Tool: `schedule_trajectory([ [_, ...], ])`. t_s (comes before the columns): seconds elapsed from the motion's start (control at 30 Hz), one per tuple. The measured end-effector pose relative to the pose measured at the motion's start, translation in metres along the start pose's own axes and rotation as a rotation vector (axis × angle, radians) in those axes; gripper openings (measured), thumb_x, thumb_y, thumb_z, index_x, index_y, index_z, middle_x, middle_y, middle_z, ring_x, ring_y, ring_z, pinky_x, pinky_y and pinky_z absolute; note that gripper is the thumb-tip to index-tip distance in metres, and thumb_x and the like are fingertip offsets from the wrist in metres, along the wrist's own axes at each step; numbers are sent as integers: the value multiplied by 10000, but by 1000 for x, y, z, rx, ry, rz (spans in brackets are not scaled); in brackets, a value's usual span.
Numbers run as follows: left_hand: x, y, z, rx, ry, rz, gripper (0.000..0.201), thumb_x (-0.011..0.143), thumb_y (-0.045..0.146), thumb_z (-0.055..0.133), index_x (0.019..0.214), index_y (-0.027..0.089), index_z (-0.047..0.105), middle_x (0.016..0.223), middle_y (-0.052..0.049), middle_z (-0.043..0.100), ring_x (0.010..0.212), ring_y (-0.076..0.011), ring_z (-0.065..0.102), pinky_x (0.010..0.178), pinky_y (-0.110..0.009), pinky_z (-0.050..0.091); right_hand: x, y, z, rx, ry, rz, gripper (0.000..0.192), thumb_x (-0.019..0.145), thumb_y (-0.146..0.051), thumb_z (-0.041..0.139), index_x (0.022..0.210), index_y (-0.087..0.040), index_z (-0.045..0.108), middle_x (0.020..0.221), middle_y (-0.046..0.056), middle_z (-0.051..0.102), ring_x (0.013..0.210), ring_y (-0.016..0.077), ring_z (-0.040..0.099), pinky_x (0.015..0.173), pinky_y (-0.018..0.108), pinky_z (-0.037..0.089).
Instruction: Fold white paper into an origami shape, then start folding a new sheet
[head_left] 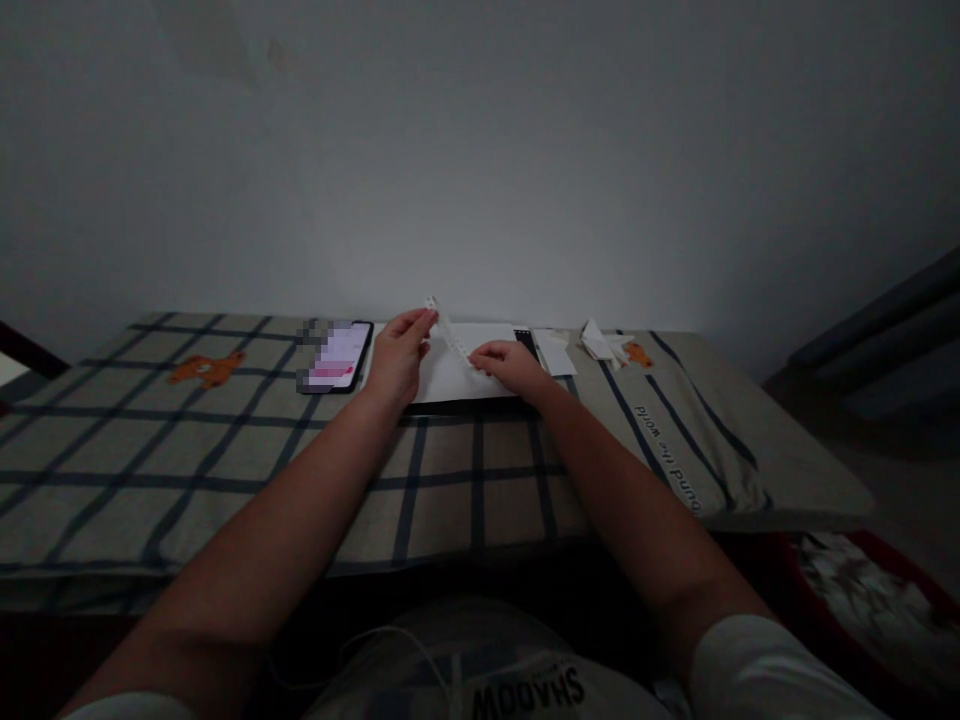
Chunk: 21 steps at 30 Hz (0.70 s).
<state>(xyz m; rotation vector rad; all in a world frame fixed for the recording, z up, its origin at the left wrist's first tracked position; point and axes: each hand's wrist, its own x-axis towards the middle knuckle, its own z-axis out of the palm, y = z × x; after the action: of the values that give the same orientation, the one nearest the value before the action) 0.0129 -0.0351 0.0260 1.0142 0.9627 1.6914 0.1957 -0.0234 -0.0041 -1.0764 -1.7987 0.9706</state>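
Two bare hands over a white paper sheet on the checked cloth-covered table: left hand pinching the raised end of a thin white perforated strip, right hand closed on its lower end, dark lit phone just left.

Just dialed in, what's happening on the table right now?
A person holds a narrow white paper strip between both hands: the left hand lifts its far end, the right hand pins the near end onto a white sheet. A phone lies left of them, folded paper scraps to the right, all on a checked cloth.
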Motion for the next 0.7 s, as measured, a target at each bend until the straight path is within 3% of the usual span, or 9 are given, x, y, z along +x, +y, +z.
schedule_trajectory([
  [0.23,5,-5,-3,21,18,62,396,607,475,811,873,224,661,1054,-45,703,956,-172,633,742,-259,468,-5,-2,4,-26,-84,-1,179,760,-324,651,772,-164,729,752,27,687,705,141,571,696,287,434],
  [0.37,8,-9,-6,-16,-14,38,414,609,506,815,853,224,636,967,-34,695,908,-159,646,752,-266,489,-6,-3,4,-38,-111,-20,195,771,-341,644,780,-167,730,774,33,695,708,143,570,705,295,439],
  [0.7,9,-14,-6,-17,121,56,402,629,502,825,865,225,653,902,-21,678,847,-138,638,713,-233,505,-9,-8,5,-77,-147,-8,190,774,-323,627,770,-162,728,761,30,699,685,139,562,697,294,439],
])
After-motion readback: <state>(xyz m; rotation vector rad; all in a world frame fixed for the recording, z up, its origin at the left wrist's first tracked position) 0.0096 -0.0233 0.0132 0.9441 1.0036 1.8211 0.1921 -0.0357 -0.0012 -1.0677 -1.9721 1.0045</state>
